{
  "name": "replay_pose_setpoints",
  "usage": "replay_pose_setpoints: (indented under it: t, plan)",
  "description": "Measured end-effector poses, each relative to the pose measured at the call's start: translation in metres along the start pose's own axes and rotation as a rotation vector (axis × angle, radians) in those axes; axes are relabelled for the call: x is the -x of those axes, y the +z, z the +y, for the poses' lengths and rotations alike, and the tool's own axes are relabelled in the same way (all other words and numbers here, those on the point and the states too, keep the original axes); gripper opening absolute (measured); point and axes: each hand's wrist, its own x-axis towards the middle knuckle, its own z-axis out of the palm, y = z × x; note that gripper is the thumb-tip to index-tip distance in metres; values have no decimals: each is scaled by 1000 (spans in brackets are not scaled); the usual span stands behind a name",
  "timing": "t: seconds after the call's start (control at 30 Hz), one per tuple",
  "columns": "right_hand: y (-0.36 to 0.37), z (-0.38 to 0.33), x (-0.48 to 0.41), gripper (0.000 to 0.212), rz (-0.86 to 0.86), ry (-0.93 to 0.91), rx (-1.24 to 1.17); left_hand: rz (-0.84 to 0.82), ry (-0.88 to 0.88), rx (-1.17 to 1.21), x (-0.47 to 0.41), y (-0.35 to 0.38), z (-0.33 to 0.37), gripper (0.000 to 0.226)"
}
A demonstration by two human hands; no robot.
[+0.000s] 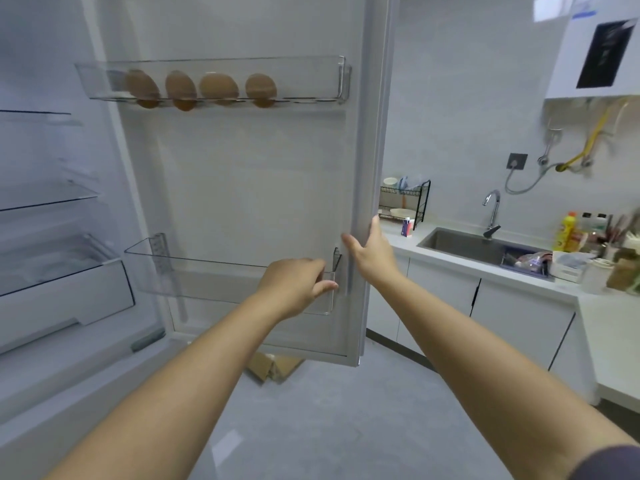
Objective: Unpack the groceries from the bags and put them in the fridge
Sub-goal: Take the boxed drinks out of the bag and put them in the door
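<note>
Your two bare forearms reach forward from the bottom of the view. Your left hand [298, 282] pinches the right end of the lower bin [207, 275] on the door [259, 188], with the fingers curled over the clear front rim and the thumb pressed on its face. Just to the right, your right hand [372, 252] grips the door's free edge, thumb on the inner side and fingers wrapped round the outer side. Neither hand holds any groceries.

The lower bin looks bare. Under the door's bottom corner, cardboard [273, 368] lies on the floor. Higher on the door, four brown eggs [218, 88] sit in a row in the upper bin [311, 77], toward its left end. To the left the fridge [20, 64] stands open, showing glass shelves [45, 199] and a drawer [62, 296]. No bags are in view.

Far right, a counter [606, 313] carries a sink [460, 244], a tap [493, 209] and a dish rack [405, 202].

Risks, as a judgement: a hard tug on the lower bin could lift it off its clips. A sharp swing of the door could jolt the eggs against each other or out of their seats. The cardboard may catch the door if it opens wider.
</note>
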Motion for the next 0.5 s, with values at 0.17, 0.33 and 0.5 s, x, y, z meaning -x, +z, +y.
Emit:
replay_pose_setpoints:
  t: [0.17,0.33,0.5]
  plan:
    - [0,4,-7,80,3,26,-2,18,-16,-16,-10,7,3,36]
    - [1,3,-17,78,-14,77,18,9,-51,-68,-25,13,8,40]
    - [-1,1,-28,75,-52,122,27,-3,-65,-78,-37,17,10,41]
